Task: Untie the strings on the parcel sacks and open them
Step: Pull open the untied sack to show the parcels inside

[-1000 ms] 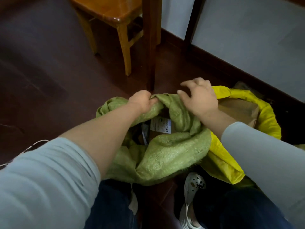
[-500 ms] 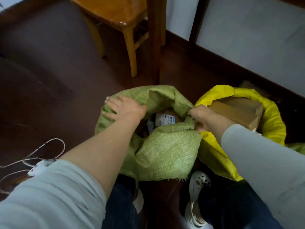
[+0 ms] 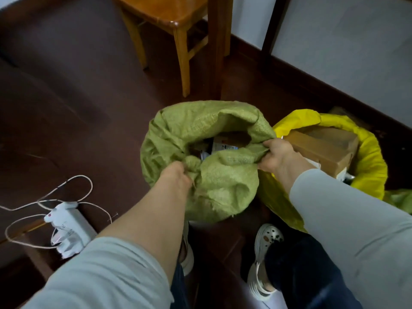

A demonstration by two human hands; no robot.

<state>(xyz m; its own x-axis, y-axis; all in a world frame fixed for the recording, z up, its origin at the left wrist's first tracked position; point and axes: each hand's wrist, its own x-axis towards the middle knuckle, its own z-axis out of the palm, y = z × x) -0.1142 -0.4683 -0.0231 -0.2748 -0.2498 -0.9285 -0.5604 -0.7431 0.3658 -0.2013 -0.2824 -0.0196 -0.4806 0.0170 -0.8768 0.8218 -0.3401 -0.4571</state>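
Dark wooden floor (image 3: 66,85) carries a green woven sack (image 3: 223,186), mouth open, labelled parcels (image 3: 223,144) inside; the left hand (image 3: 176,177) grips its near rim, the right hand (image 3: 276,157) grips the right rim. Just beside it, a yellow plastic sack (image 3: 370,166) holds a brown cardboard box (image 3: 321,148). Behind stands a wooden chair (image 3: 174,10); a white corded block (image 3: 75,221) lies left

Bare floor (image 3: 84,103) left, yellow sack (image 3: 372,166) right
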